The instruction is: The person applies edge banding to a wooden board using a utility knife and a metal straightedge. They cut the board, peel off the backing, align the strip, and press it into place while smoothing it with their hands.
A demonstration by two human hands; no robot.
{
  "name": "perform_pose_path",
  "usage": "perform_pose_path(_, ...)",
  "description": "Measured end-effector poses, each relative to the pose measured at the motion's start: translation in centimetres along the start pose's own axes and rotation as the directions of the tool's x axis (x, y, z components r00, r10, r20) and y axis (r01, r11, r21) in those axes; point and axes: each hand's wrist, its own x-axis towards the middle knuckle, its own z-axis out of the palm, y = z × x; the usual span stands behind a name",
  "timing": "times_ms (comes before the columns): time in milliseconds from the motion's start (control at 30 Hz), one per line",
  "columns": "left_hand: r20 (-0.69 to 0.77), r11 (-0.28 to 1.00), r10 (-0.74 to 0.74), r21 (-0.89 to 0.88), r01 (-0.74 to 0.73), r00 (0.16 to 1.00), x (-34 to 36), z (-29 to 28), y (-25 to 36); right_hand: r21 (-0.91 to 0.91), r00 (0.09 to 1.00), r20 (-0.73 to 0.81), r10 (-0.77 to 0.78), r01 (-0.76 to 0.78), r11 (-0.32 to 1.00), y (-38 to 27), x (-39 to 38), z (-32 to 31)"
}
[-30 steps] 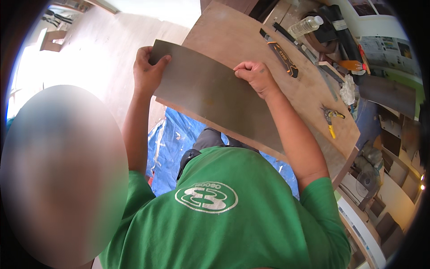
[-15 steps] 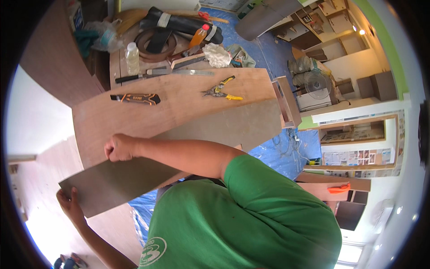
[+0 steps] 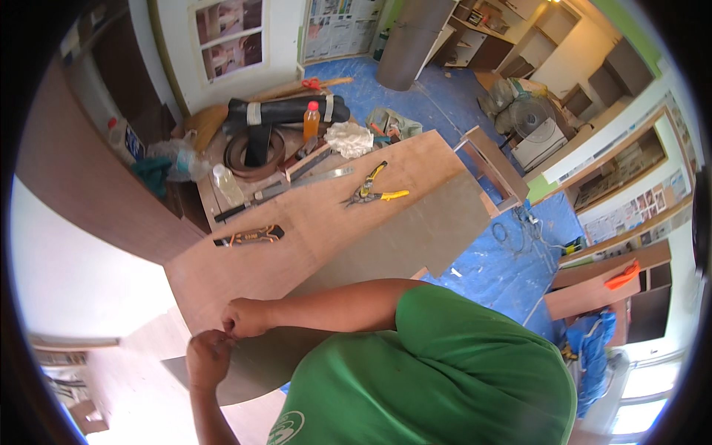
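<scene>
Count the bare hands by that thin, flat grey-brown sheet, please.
2: the left bare hand and, just up and right of it, the right bare hand, both near the left end of the grey-brown sheet. No others show.

Lettering (image 3: 252,235) is seen on the utility knife (image 3: 248,237). A white emblem (image 3: 286,429), partly cut off, is borne by the green shirt (image 3: 445,363). Newspaper print (image 3: 341,30) is too small to be read.

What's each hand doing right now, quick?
Left hand: fingers curled by the grey-brown sheet; grip cannot be told.
Right hand: fingers curled in, beside the left fingertips; whether it holds anything cannot be told.
</scene>
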Motion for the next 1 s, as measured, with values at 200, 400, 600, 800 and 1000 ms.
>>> perform_pose_path(200,-0.057,0.982,-0.143,-0.130,0.135,0.988,0.2,0.7,-1.6,-0.213,0.998,0.009,-0.058,0.059,0.975,0.6,-1.8,-2.0)
perform_pose_path(400,-0.098,0.985,-0.118,-0.139,0.104,0.988,0.3,1.2,-0.3,-0.218,0.989,-0.097,-0.110,0.087,0.972,0.3,-3.1,-1.1)
perform_pose_path(600,-0.266,1.000,-0.008,-0.016,0.004,0.964,-0.1,2.1,-0.7,-0.222,0.985,-0.140,-0.101,0.068,0.973,-0.4,-2.9,-0.9)
perform_pose_path(800,-0.346,0.997,-0.013,0.061,0.036,0.938,-1.2,2.8,-0.5,-0.268,0.989,-0.111,-0.102,0.069,0.961,-0.8,-2.8,-0.8)
perform_pose_path(1000,-0.430,0.976,0.021,0.206,0.075,0.903,-1.6,4.3,-0.3,-0.244,0.990,-0.107,-0.097,0.068,0.967,0.3,-2.2,-0.4)
